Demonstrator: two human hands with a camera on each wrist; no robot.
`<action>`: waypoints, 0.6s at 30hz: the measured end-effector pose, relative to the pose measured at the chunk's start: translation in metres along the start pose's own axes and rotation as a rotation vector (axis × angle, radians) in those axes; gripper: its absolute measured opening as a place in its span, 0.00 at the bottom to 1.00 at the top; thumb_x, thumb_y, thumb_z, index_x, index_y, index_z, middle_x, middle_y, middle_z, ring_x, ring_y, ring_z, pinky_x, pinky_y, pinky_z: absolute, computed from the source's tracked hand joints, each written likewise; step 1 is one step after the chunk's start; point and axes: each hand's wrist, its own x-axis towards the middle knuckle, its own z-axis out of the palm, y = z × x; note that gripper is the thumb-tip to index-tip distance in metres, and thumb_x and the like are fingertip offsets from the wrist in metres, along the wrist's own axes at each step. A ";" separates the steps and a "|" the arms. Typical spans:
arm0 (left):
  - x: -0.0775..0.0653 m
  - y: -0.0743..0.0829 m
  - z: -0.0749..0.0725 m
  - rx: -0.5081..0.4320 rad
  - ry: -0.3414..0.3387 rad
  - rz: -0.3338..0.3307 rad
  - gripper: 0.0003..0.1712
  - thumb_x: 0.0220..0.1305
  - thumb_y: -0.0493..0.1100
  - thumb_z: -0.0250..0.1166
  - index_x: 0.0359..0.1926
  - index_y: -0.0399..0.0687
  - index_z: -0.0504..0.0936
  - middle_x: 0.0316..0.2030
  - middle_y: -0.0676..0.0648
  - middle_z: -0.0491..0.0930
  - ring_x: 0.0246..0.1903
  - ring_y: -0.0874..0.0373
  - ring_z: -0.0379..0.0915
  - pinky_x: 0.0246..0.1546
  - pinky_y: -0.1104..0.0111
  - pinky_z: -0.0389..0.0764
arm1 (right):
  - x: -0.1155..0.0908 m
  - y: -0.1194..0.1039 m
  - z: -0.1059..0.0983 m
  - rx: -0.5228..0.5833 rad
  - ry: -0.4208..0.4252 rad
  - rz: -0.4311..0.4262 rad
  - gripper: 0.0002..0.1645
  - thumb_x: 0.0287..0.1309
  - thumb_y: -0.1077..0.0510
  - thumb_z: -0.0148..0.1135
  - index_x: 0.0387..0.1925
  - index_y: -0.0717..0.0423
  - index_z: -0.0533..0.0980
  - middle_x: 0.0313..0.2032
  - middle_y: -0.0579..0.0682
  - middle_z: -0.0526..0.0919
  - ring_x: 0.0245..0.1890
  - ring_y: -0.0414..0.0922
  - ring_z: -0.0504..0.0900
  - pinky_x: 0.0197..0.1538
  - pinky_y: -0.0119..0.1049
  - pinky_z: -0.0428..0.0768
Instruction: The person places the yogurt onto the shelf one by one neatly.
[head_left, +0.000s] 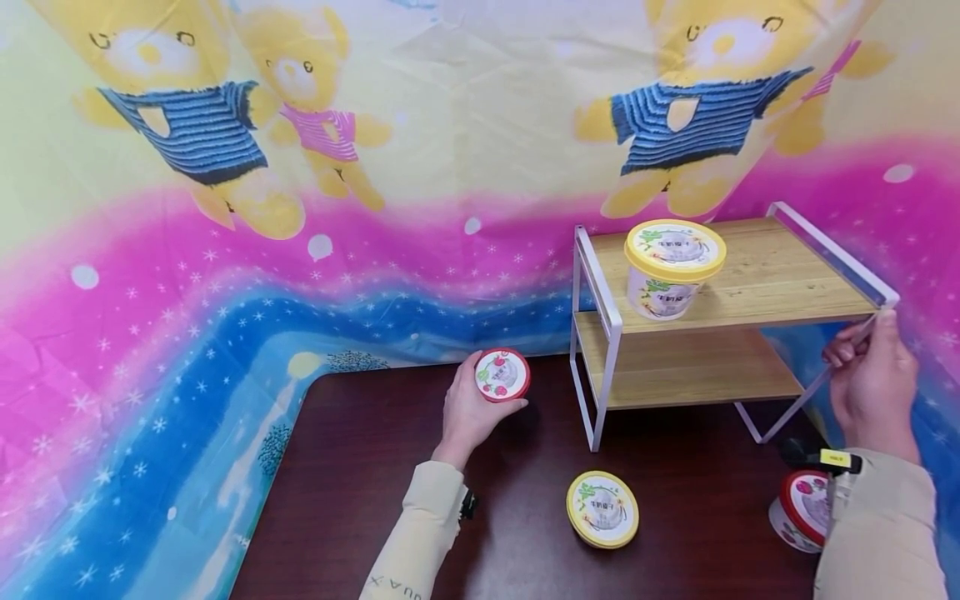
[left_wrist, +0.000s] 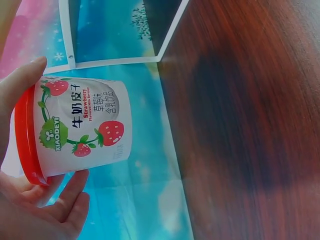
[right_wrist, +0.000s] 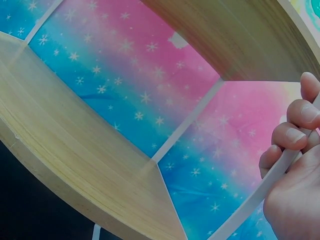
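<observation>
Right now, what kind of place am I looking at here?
Probably a staged tabletop set rather than a real kitchen: a dark wooden table backed by a draped cartoon-bear cloth, with a small two-tier shelf rack and yogurt-style tubs, one in the left hand.

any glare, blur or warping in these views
Head view: wide-lens warping bends the backdrop and shelf; lighting even, soft shadows. Left wrist view: sharp cup label in the left hand, pale glare streak on the dark table. Right wrist view: shelf boards slightly soft up close, right hand fingers clear on the white frame.
</observation>
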 end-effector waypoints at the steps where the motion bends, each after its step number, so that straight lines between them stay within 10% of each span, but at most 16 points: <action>1: 0.000 0.001 0.000 -0.001 0.001 0.002 0.63 0.40 0.65 0.84 0.74 0.52 0.62 0.60 0.49 0.74 0.56 0.52 0.71 0.53 0.51 0.79 | 0.000 0.000 0.000 -0.004 -0.001 0.000 0.29 0.73 0.46 0.55 0.29 0.71 0.71 0.24 0.52 0.65 0.24 0.45 0.56 0.28 0.33 0.57; 18: -0.005 0.020 -0.001 -0.039 -0.024 0.027 0.62 0.43 0.63 0.83 0.74 0.53 0.62 0.60 0.50 0.74 0.56 0.54 0.71 0.51 0.54 0.82 | -0.001 0.000 0.000 0.012 0.011 0.004 0.29 0.72 0.46 0.57 0.29 0.71 0.71 0.23 0.52 0.66 0.23 0.45 0.57 0.27 0.33 0.58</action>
